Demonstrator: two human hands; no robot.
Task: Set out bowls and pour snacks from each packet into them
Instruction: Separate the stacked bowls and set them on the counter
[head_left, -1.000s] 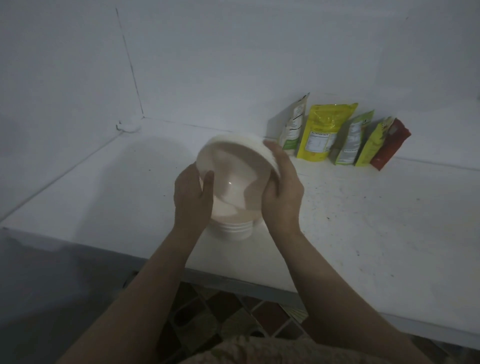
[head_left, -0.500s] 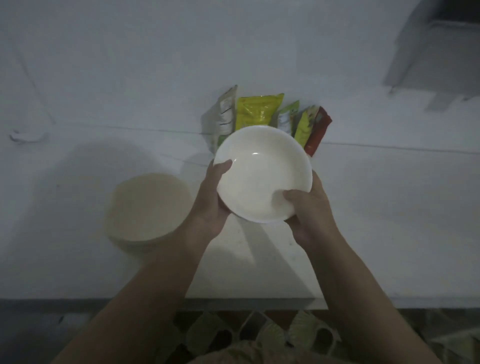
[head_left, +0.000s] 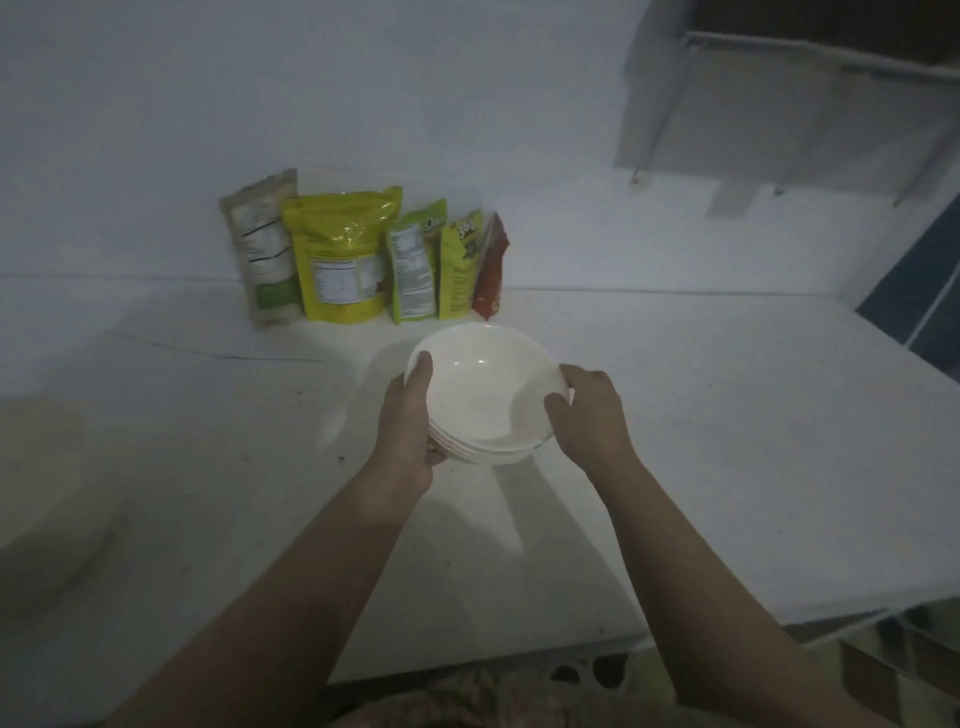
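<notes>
I hold a stack of white bowls (head_left: 485, 400), tilted toward me, low over the white counter (head_left: 727, 467). My left hand (head_left: 410, 421) grips its left rim with the thumb inside. My right hand (head_left: 592, 415) grips the right rim. Whether the stack touches the counter I cannot tell. Several snack packets stand against the back wall just behind the bowls: a beige one (head_left: 262, 249), a large yellow one (head_left: 343, 254), a green one (head_left: 415, 265), a yellow-green one (head_left: 460, 265) and a red one (head_left: 491, 270).
A grey wall shelf (head_left: 779, 104) hangs at the upper right. A dark blue panel (head_left: 924, 291) borders the counter's right end. The counter's front edge (head_left: 519, 660) runs below my forearms, with patterned floor beneath. A blurred tan patch (head_left: 36, 467) lies at the far left.
The view has swung right and the bowl left on the counter has slid out toward the left edge. Both hands have carried the remaining stack right, in front of the packets.
</notes>
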